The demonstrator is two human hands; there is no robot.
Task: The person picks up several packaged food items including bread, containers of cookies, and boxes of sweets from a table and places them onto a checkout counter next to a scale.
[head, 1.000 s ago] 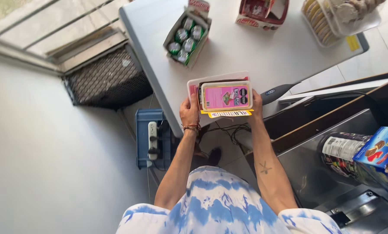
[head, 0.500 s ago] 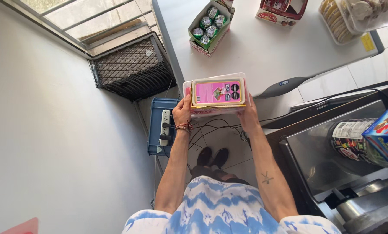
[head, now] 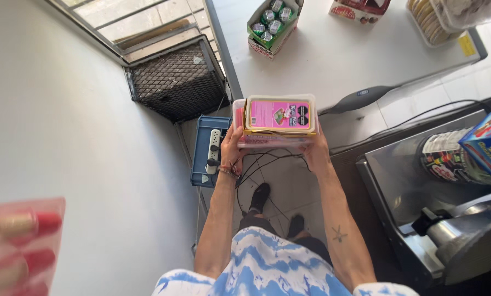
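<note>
— How are the hands placed?

— The left hand (head: 232, 151) is closed around the left edge of a stack of flat packs (head: 278, 121), and the right hand (head: 313, 149) is clamped on its right edge from below. The stack is held level in front of the body, just at the near edge of the white counter (head: 339, 60).

— What has changed in the last second?

— The stack is seen closer to the counter edge than before, and the view has been swung left, so more of the grey wall and the wire basket (head: 177, 82) is taken in. From that, the packs are judged to be carried toward the counter, not yet set down.

— And the packaging?

— The top pack is a clear rectangular tray with a pink label and a yellow rim. On the counter, an open carton of green-capped small bottles (head: 272, 24) is seen, with a red box (head: 360, 8) beside it. A blue carton (head: 489, 145) is stood at the far right, over a metal machine (head: 421, 192). Below the hands, a blue crate (head: 204, 159) with a power strip (head: 213, 151) is set on the floor.
</note>
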